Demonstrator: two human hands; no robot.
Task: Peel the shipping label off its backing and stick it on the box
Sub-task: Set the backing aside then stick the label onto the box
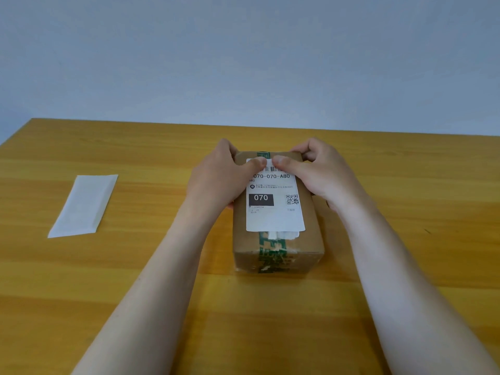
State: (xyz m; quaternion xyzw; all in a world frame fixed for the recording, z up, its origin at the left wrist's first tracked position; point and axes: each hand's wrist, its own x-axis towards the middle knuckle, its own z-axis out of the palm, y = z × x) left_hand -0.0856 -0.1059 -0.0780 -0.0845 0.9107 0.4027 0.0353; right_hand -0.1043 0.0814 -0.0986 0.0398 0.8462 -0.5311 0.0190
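Where two bare forearms reach in from the near edge, they cross the wooden desk and converge on a brown cardboard box standing right of centre; the box lies lengthwise, one short end towards the viewer, and a strip of green tape runs along its top and down that near end, torn and wrinkled there; just beyond the exposed tape, the white shipping label lies flat on the top of the box, covering most of its width, with a scrap of white paper showing from under its near edge; print on it reads "070-070-A80", with a black block marked "070" and a small square code on its right side; at the far end of the label the left hand and the right hand meet, each clasped on the box; the left thumb and right thumb lie on the label's far part, tips nearly touching over the barcode, while the fingers of both hands curl over the far corners of the box; well apart on the left, the white backing lies flat on the desk, angled slightly; beyond the desk's far edge rises a plain grey-blue wall.
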